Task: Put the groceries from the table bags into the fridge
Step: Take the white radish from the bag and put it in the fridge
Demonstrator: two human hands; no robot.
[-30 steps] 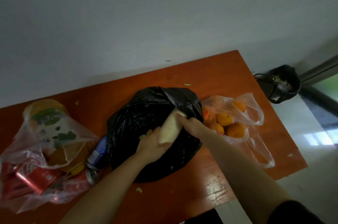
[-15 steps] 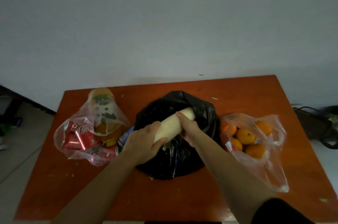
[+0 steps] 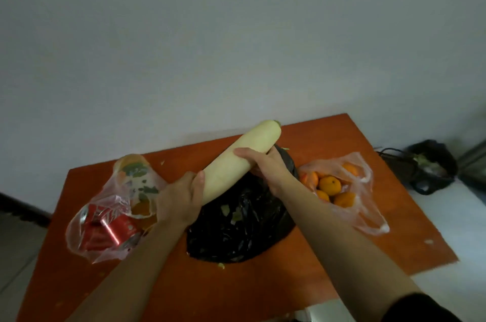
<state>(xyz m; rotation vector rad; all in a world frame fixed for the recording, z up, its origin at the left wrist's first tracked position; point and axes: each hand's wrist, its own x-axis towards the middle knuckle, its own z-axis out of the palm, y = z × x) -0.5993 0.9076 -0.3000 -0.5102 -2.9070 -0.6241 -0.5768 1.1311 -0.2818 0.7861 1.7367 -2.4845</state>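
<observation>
**Radish held above the black bag**

The radish (image 3: 238, 163) sits in both hands, above the black bag (image 3: 242, 221) on the orange surface (image 3: 328, 137). It is long, pale cream and smooth, slanting up to the right. The left hand (image 3: 181, 198) wraps its lower end; the right hand (image 3: 265, 166) curls round its middle. Both forearms reach forward over the surface.
</observation>
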